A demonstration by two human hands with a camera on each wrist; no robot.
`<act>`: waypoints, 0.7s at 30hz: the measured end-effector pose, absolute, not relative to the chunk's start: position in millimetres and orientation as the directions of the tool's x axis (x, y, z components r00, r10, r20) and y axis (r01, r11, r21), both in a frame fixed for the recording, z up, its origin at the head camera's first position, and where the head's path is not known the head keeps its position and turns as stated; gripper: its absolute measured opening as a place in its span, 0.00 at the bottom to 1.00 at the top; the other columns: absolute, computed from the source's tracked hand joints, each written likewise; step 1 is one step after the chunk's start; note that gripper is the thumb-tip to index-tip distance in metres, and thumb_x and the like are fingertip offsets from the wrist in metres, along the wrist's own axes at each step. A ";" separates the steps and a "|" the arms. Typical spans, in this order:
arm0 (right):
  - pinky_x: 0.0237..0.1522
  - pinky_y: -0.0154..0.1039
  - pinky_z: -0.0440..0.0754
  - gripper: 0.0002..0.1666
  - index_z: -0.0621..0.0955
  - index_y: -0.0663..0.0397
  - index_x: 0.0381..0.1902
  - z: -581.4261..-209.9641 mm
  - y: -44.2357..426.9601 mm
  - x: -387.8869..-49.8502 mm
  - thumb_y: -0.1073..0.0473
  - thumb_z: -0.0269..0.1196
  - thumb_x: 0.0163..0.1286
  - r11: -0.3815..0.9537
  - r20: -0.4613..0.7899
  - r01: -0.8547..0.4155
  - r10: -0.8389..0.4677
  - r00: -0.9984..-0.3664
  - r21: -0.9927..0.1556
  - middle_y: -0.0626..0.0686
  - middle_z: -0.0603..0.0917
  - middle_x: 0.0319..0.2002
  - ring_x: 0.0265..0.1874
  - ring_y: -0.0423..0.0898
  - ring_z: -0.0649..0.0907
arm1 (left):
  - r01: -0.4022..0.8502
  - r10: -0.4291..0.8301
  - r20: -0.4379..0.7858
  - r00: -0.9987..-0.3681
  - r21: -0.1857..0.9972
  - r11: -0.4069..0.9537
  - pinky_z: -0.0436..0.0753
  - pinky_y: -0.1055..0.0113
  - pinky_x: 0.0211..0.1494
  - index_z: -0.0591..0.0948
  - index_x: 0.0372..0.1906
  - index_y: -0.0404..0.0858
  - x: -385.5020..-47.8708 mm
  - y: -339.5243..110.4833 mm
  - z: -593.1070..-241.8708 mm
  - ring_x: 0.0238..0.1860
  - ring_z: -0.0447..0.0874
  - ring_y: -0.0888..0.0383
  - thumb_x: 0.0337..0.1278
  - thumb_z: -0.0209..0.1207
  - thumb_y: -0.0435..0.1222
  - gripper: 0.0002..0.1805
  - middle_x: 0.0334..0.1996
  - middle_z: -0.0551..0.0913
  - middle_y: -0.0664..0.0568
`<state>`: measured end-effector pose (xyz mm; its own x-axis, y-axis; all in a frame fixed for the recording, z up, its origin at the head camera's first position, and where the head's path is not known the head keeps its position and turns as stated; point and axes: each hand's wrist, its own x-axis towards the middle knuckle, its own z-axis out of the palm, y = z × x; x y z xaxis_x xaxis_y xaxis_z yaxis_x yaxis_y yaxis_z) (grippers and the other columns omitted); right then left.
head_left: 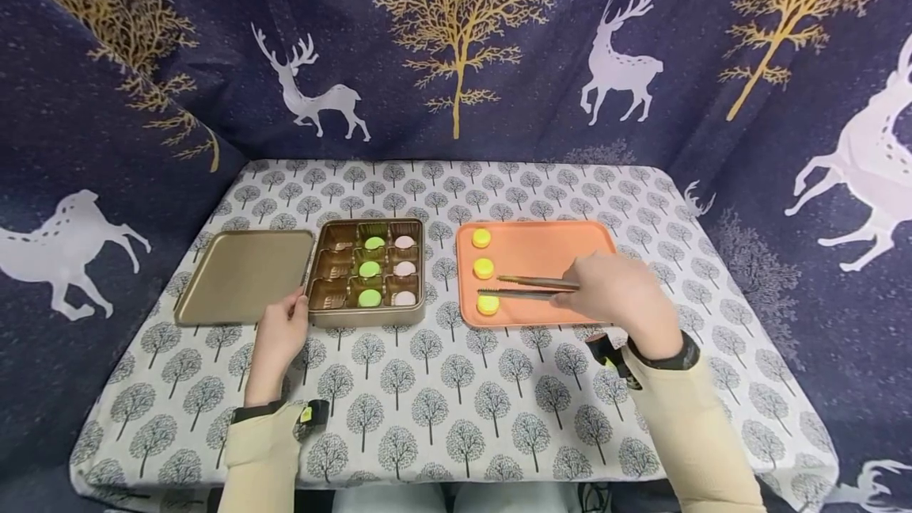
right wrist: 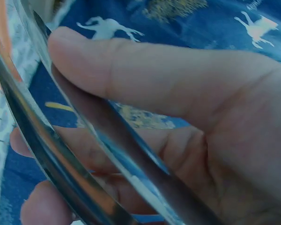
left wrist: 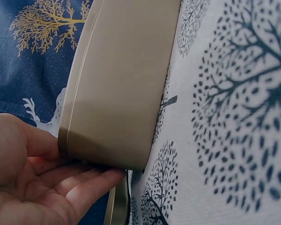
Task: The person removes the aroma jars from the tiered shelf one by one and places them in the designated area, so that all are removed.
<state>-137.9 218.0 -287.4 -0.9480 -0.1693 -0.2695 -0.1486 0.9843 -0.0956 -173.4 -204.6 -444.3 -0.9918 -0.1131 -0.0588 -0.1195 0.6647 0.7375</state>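
Note:
My right hand (head_left: 623, 295) holds metal tongs (head_left: 537, 282) over the orange tray (head_left: 552, 248). The two arms of the tongs stand apart; their tips are near the front yellow macaron (head_left: 488, 306) and the middle yellow macaron (head_left: 484, 268). Whether they touch either one I cannot tell. A third yellow macaron (head_left: 481, 238) lies behind. With thumb and fingers, my left hand (head_left: 280, 339) grips the front left corner of a gold tin box (left wrist: 117, 89). Inside its brown divided insert, green macarons (head_left: 370, 269) fill the middle column and pale pink macarons (head_left: 404, 268) the right one; the left column is bare.
A flat gold lid (head_left: 245, 275) lies left of the box, close against it. Under everything is a white tablecloth (head_left: 427, 402) printed with trees. A dark blue curtain (head_left: 499, 133) with deer and gold trees hangs behind and at both sides.

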 end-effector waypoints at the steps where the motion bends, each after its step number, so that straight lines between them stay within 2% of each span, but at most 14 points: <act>1: 0.25 0.42 0.75 0.15 0.83 0.47 0.26 -284.3 219.0 -137.7 0.43 0.67 0.61 0.985 -0.260 -0.144 -0.165 -0.951 -0.098 0.46 0.79 0.22 0.22 0.45 0.76 | -0.120 -0.113 -0.060 -0.992 0.737 0.665 0.65 0.40 0.69 0.63 0.70 0.26 -173.5 -204.5 -444.5 0.69 0.63 0.33 0.76 0.37 0.38 0.26 0.65 0.68 0.27; 9: 0.19 0.39 0.69 0.15 0.82 0.43 0.21 -274.7 212.8 -145.9 0.44 0.68 0.62 0.978 -0.122 -0.182 -0.194 -0.973 -0.100 0.45 0.75 0.17 0.18 0.44 0.73 | -0.143 -0.122 -0.083 -0.989 0.738 0.659 0.65 0.41 0.70 0.63 0.70 0.27 -173.4 -202.8 -442.7 0.70 0.62 0.33 0.77 0.37 0.38 0.26 0.65 0.67 0.28; 17: 0.20 0.39 0.73 0.11 0.86 0.41 0.26 -273.6 195.0 -157.8 0.44 0.69 0.61 0.972 -0.042 -0.217 -0.222 -0.974 -0.089 0.44 0.80 0.20 0.19 0.44 0.76 | -0.129 -0.131 -0.056 -0.990 0.738 0.662 0.64 0.41 0.70 0.65 0.70 0.27 -173.6 -203.2 -443.8 0.69 0.63 0.34 0.76 0.38 0.38 0.26 0.65 0.68 0.28; 21: 0.19 0.39 0.73 0.13 0.83 0.42 0.23 -275.6 184.3 -166.8 0.44 0.68 0.62 0.966 -0.015 -0.246 -0.248 -0.969 -0.073 0.44 0.78 0.17 0.17 0.43 0.75 | -0.136 -0.133 -0.064 -0.989 0.743 0.655 0.64 0.41 0.71 0.64 0.70 0.27 -174.9 -203.7 -446.0 0.69 0.62 0.34 0.76 0.38 0.37 0.26 0.66 0.68 0.29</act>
<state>-166.8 184.3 -275.6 -0.9686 -0.2480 -0.0152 -0.2463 0.9665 -0.0727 -174.9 -203.7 -446.0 -0.9890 -0.1334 -0.0636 -0.1362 0.6554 0.7429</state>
